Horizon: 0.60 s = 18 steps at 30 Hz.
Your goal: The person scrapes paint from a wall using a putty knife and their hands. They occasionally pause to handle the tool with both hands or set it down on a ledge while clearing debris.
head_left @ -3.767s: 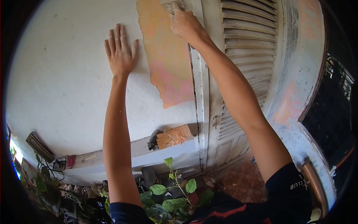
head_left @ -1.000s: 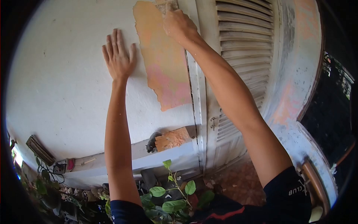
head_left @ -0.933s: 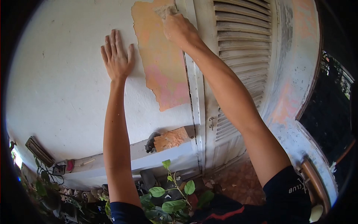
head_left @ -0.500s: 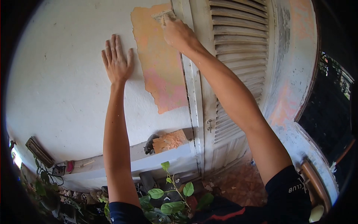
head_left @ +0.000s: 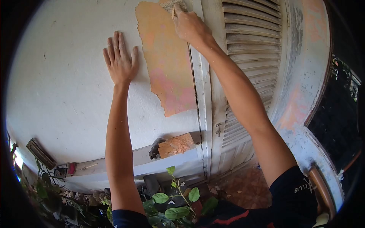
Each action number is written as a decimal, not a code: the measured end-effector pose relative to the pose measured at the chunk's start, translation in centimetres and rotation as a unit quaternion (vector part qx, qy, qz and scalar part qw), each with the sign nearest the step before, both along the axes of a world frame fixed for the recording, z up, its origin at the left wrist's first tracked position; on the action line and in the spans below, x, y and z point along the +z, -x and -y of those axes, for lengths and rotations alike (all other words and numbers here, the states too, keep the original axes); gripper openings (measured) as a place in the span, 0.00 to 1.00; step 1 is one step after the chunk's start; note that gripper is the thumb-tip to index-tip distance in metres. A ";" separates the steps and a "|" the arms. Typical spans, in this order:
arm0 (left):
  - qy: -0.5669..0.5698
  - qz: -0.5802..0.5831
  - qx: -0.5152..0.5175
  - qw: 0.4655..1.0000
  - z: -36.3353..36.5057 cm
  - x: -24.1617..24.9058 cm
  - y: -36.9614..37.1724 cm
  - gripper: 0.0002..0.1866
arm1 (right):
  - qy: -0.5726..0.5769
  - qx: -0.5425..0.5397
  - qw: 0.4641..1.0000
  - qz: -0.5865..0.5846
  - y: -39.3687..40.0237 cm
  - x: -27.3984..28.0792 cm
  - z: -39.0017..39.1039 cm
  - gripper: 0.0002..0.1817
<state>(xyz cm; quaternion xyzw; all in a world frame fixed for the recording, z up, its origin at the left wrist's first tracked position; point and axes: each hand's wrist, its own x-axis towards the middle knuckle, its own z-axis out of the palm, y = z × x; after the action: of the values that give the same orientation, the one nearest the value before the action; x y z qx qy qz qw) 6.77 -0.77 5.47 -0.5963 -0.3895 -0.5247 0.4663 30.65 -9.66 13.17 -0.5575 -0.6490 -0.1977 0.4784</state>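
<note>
My left hand (head_left: 121,60) lies flat on the white wall (head_left: 76,91), fingers spread and dusty. To its right is a bare patch (head_left: 167,64) of orange, yellow and pink with ragged edges, where the white coat is gone. At the top of this patch, beside the door frame (head_left: 201,76), my right hand (head_left: 190,27) is closed around the handle of a scraper (head_left: 173,5). The scraper's wide, pale-crusted blade is against the wall near the view's upper edge. My fingers hide most of the handle.
A louvered door (head_left: 253,49) stands right of the frame. On the ledge (head_left: 131,157) below lie peeled orange flakes (head_left: 176,145) and a small dark figure (head_left: 155,148). A dark slatted object (head_left: 40,153) leans at left. Leafy plants (head_left: 176,212) grow close below me.
My right hand and the scraper have moved slightly up along the patch. The whole view has shifted a little. My left hand stays flat on the wall.
</note>
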 end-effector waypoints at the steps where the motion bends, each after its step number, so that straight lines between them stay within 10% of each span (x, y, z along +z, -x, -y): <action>1: 0.003 0.000 0.001 1.000 0.0 -0.1 0.0 0.37 | 0.038 0.001 0.999 0.003 -0.1 0.1 0.5 0.32; 18: -0.007 0.004 0.021 1.000 0.1 -0.2 -0.3 0.36 | -0.019 -0.004 0.998 0.054 -1.7 0.5 -0.6 0.30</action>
<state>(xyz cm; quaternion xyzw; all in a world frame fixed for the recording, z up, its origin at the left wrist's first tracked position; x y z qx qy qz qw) 7.07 -0.88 5.23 -0.5828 -0.4005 -0.5195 0.4797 32.33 -9.07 13.70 -0.5396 -0.6678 -0.2413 0.4523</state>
